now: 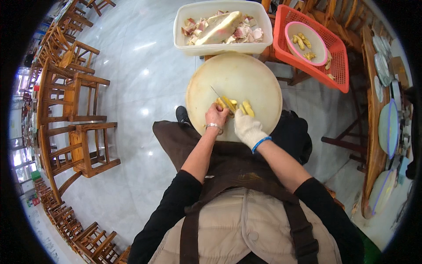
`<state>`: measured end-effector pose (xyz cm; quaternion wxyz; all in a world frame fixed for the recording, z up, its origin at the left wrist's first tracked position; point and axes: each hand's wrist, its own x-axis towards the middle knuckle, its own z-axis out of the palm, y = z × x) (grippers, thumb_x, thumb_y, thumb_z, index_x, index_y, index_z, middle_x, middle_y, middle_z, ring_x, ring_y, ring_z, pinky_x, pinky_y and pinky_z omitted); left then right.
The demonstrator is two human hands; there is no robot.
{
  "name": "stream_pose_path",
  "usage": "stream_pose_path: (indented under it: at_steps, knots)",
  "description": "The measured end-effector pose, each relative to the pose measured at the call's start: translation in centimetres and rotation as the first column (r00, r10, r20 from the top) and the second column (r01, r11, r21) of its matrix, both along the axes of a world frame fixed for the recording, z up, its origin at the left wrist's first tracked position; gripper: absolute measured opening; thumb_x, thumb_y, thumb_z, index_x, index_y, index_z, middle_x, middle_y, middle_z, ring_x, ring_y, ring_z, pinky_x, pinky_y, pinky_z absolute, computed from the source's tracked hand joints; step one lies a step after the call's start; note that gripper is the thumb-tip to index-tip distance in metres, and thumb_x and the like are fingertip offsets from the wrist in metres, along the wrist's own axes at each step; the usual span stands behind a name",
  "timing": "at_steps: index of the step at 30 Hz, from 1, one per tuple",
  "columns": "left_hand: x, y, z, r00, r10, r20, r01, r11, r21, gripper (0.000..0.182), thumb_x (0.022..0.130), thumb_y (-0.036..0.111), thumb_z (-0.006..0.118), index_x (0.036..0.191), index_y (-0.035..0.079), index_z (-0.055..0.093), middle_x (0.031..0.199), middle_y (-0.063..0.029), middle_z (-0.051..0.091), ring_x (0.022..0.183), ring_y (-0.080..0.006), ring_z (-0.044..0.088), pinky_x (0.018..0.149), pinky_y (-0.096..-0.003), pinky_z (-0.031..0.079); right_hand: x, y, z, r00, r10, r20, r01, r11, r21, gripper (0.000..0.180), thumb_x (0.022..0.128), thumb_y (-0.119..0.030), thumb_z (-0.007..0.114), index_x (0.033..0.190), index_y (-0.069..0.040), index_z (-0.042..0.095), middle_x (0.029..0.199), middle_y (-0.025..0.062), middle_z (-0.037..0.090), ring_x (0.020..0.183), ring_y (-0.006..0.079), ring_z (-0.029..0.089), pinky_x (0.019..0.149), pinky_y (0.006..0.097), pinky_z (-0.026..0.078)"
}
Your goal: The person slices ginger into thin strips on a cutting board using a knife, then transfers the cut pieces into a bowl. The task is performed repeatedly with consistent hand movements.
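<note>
A round cutting board [237,77] lies before me. My left hand [217,115], bare with a metal bracelet at the wrist, holds a piece of yellow ginger [220,103] against the board. In my right hand [248,128], which wears a white knitted glove with a blue cuff, is a knife [217,92]; its handle is hidden in the glove. The blade runs up and to the left, beside the ginger near my left fingers. Cut ginger pieces [247,109] lie just above the gloved hand.
Beyond the board stands a plastic tub [224,50] with chopped pieces and one large pale piece. A red plastic basket [311,71] at the upper right holds a pink-rimmed colander [318,62] with ginger. Wooden chairs [74,115] line the left; a wooden table [372,132] stands at the right.
</note>
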<state>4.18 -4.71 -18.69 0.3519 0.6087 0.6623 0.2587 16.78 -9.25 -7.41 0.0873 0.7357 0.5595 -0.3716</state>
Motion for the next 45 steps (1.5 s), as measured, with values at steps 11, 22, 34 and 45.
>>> stream_pose_path:
  at_steps: [11,22,34,45]
  knots:
    - [0.2,0.0,2.0,0.992,0.046,0.117,-0.026,0.985,-0.171,0.028,0.077,0.022,0.071,0.071,0.001,0.053,0.06,-0.0109,0.061,0.051,-0.0213,0.063,0.051,-0.0355,0.053,2.4,-2.6,3.4,0.997,0.072,0.029,-0.073,0.997,0.038,0.037,0.097,-0.038,0.048,0.116,-0.007,0.046,0.095,0.0262,0.067,0.088,0.0475,0.066,0.078,0.0573,0.05]
    - [-0.1,0.1,0.8,0.998,-0.005,0.06,0.01,0.997,-0.081,0.024,0.077,0.021,0.07,0.073,0.001,0.056,0.061,-0.0103,0.063,0.052,-0.0205,0.064,0.051,-0.0334,0.053,0.4,-0.1,-1.4,1.0,0.017,-0.001,-0.017,1.0,0.017,0.035,0.097,-0.026,0.041,0.125,-0.006,0.047,0.111,0.0267,0.065,0.102,0.0431,0.065,0.087,0.0554,0.049]
    - [0.1,-0.1,2.2,0.982,0.07,0.178,-0.03,0.975,-0.218,0.024,0.075,0.02,0.071,0.072,0.003,0.054,0.058,-0.0106,0.063,0.049,-0.0188,0.063,0.052,-0.0329,0.053,2.4,-2.7,3.7,0.999,0.048,-0.016,-0.047,0.998,0.039,0.039,0.097,-0.038,0.048,0.118,-0.006,0.046,0.096,0.0274,0.066,0.091,0.0478,0.065,0.079,0.0568,0.05]
    - [-0.4,0.4,1.9,0.964,0.06,0.258,0.017,0.957,-0.289,0.019,0.08,0.016,0.068,0.076,0.001,0.056,0.063,-0.0096,0.064,0.052,-0.0176,0.067,0.049,-0.0313,0.054,0.5,-0.1,-1.7,1.0,0.01,0.004,-0.011,0.996,0.085,0.035,0.095,-0.031,0.05,0.119,-0.005,0.048,0.106,0.0268,0.066,0.098,0.0448,0.065,0.083,0.0568,0.049]
